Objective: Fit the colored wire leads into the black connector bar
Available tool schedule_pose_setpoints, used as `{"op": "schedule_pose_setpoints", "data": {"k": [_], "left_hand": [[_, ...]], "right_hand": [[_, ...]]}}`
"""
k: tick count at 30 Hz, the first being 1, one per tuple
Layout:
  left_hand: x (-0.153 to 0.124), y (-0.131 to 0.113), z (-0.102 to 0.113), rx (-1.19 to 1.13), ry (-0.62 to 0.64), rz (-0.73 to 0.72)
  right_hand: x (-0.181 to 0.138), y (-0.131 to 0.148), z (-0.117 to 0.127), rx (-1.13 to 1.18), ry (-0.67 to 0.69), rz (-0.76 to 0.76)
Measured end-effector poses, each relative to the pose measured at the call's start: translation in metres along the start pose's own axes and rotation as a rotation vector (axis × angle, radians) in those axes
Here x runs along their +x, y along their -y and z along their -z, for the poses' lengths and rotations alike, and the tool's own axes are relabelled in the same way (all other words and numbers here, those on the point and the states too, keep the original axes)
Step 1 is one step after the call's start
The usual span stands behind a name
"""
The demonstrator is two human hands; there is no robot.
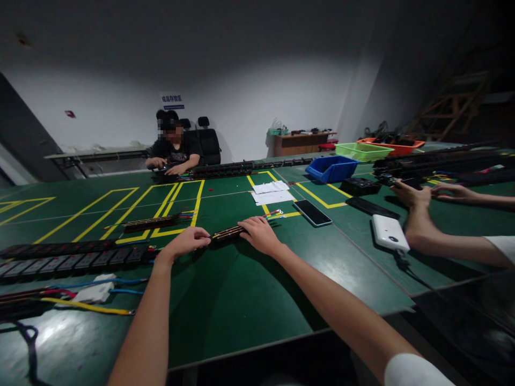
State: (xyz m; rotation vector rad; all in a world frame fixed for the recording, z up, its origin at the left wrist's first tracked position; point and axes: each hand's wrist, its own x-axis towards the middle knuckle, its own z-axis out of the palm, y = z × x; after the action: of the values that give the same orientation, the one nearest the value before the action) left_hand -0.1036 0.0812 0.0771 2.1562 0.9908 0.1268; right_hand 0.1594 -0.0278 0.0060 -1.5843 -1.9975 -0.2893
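Note:
A short black strip with copper-coloured bars (227, 234) lies on the green table in front of me. My right hand (259, 234) is closed over its right part, the fingers covering the top. Red and blue wires with ring terminals (277, 214) stick out beyond that hand. At the strip's left end is my left hand (189, 242), its fingers pinched together close to the tip. Whatever those fingers hold is too small to make out. A similar black strip with copper bars (151, 222) lies farther back on the left.
Black socket strips (76, 264) and a yellow wire (86, 305) lie left. Papers (272, 193), a phone (313, 213), a blue bin (332, 169) and a white device (389, 233) are to the right. A co-worker's hands (414, 195) work at right; another person (175, 147) sits across.

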Motion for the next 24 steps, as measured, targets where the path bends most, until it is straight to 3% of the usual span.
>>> {"op": "schedule_pose_setpoints", "data": {"k": [13,24], "left_hand": [[0.005,0.006,-0.002,-0.132,-0.052,-0.107],[0.012,0.001,-0.012,-0.074,-0.159,-0.190]], "right_hand": [[0.001,0.000,0.000,-0.002,0.020,-0.015],[0.000,0.001,-0.002,-0.005,-0.002,-0.018]]}}
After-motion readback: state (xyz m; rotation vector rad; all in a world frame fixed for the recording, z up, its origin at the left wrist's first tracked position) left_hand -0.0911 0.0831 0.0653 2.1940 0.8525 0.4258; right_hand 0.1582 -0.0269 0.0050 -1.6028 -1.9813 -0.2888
